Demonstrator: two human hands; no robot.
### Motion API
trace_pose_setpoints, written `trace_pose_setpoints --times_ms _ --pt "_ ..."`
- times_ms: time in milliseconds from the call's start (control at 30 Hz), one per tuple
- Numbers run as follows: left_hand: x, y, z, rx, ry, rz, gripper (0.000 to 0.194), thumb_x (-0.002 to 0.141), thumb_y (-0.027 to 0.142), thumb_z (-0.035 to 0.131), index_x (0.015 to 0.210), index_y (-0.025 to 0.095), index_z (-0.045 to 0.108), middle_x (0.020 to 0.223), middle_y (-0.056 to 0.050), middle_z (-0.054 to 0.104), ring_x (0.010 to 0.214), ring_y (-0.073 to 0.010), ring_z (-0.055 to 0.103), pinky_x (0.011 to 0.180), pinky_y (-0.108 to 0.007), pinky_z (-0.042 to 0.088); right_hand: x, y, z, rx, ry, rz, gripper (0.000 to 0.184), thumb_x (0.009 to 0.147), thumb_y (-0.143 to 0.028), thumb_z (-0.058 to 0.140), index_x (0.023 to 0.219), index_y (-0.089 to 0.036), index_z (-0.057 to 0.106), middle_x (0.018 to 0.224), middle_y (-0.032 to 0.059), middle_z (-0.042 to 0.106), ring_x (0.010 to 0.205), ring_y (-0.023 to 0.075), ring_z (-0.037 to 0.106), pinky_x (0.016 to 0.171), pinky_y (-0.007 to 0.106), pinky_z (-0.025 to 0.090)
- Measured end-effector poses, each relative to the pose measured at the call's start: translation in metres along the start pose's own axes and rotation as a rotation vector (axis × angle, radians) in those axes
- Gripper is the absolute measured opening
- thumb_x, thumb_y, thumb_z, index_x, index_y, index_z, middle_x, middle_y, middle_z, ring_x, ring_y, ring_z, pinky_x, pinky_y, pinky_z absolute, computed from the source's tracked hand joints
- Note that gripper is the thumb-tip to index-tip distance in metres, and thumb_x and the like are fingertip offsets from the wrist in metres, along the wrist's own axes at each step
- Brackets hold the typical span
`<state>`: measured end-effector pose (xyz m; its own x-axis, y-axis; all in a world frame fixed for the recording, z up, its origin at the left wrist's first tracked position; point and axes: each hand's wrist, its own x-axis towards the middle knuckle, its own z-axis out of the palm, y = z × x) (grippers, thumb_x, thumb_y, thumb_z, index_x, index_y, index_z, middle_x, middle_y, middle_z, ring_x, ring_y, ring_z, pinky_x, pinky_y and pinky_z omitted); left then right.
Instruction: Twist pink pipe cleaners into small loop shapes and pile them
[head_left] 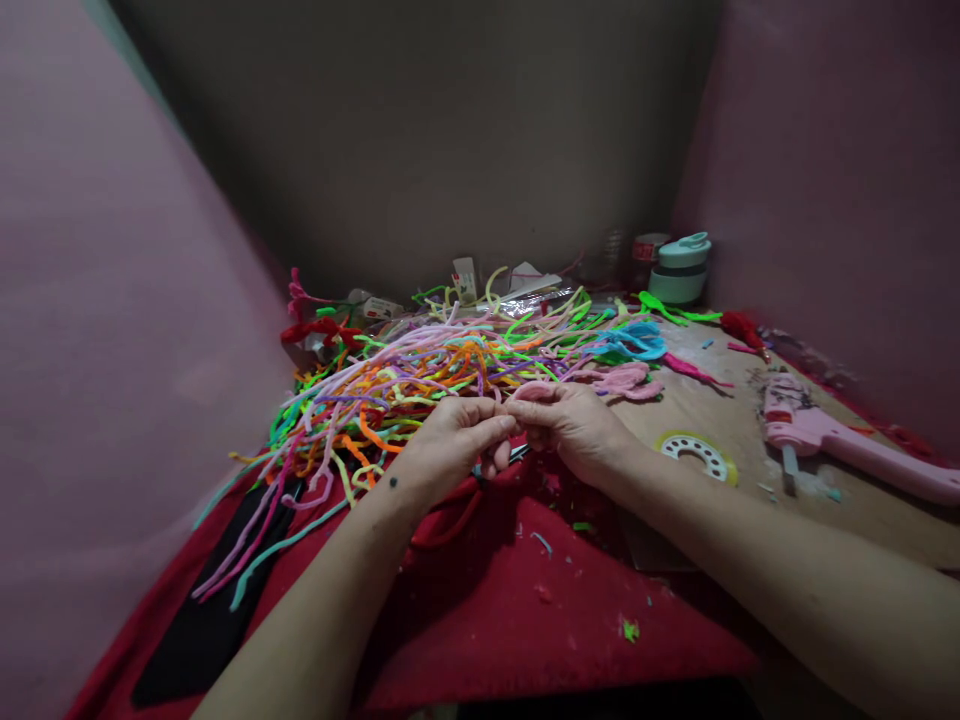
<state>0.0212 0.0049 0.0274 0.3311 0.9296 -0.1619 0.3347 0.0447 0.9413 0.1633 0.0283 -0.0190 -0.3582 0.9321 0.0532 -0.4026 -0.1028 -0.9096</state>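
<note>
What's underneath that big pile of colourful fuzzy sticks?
Under the pile at its near left edge, you can see part of a flat black object and some red cloth. Whatever lies beneath the middle is covered, so I can't tell.

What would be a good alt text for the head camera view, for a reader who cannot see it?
Two bare hands, left and right, meet fingertip to fingertip at a pink fuzzy strip, before a tangled heap of colourful fuzzy stems. A pink glue gun lies to the right, a dark flat object to the left.
</note>
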Motion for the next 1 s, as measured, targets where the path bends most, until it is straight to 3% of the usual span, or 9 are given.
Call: trace_pose_setpoints --times_ms 167,267,433,700,867,1000 --pt "0.002 -0.009 0.014 -0.193 0.042 -0.053 0.022 0.076 0.028 0.055 0.061 0.013 0.053 0.048 0.002 0.056 0.035 -0.0049 0.045 0.041 -0.017 0.032 -0.003 -0.002 0.002 -0.137 0.126 -0.061 0.026 0.061 -0.033 0.071 0.057 -0.014 0.053 0.051 -0.0054 0.046 0.045 0.0045 0.034 0.044 0.022 0.023" --pt "0.004 -0.01 0.012 -0.252 0.002 -0.079 0.021 0.075 0.028 0.058 0.062 0.012 0.053 0.049 0.001 0.057 0.035 -0.0049 0.047 0.04 -0.017 0.033 -0.002 -0.003 0.002 -0.135 0.139 -0.059 0.023 0.063 -0.03 0.07 0.058 -0.015 0.053 0.049 -0.0059 0.045 0.043 0.0046 0.034 0.043 0.022 0.022" --pt "0.008 -0.012 0.0 -0.288 -0.036 -0.078 0.021 0.073 0.029 0.061 0.064 0.012 0.053 0.049 -0.001 0.059 0.037 -0.0062 0.048 0.04 -0.017 0.033 0.001 -0.002 0.0 -0.013 0.107 -0.015 0.025 0.064 -0.031 0.069 0.06 -0.017 0.05 0.045 -0.0079 0.039 0.038 0.0046 0.03 0.039 0.022 0.02" --pt "0.005 -0.006 0.002 -0.178 -0.01 -0.078 0.02 0.075 0.027 0.057 0.062 0.013 0.05 0.048 -0.001 0.059 0.036 -0.0069 0.048 0.04 -0.017 0.035 0.0 0.001 -0.001 0.112 0.142 0.047 0.024 0.064 -0.034 0.067 0.065 -0.015 0.053 0.054 -0.0028 0.052 0.042 0.0061 0.04 0.038 0.021 0.028" --pt "0.007 -0.009 -0.002 -0.234 -0.035 -0.121 0.016 0.071 0.024 0.057 0.061 0.012 0.053 0.047 -0.002 0.059 0.034 -0.0075 0.047 0.037 -0.017 0.033 0.004 0.002 -0.005 0.007 0.126 -0.105 0.027 0.067 -0.039 0.066 0.069 -0.014 0.057 0.054 -0.0046 0.051 0.044 0.0055 0.041 0.041 0.019 0.029" --pt "0.009 -0.011 -0.002 -0.287 -0.037 -0.139 0.016 0.069 0.024 0.057 0.06 0.012 0.053 0.046 -0.003 0.059 0.033 -0.008 0.047 0.038 -0.018 0.033 0.005 -0.001 -0.005 0.002 0.199 -0.119 0.027 0.069 -0.039 0.065 0.077 -0.015 0.058 0.063 -0.0037 0.053 0.048 0.0059 0.045 0.042 0.018 0.033"
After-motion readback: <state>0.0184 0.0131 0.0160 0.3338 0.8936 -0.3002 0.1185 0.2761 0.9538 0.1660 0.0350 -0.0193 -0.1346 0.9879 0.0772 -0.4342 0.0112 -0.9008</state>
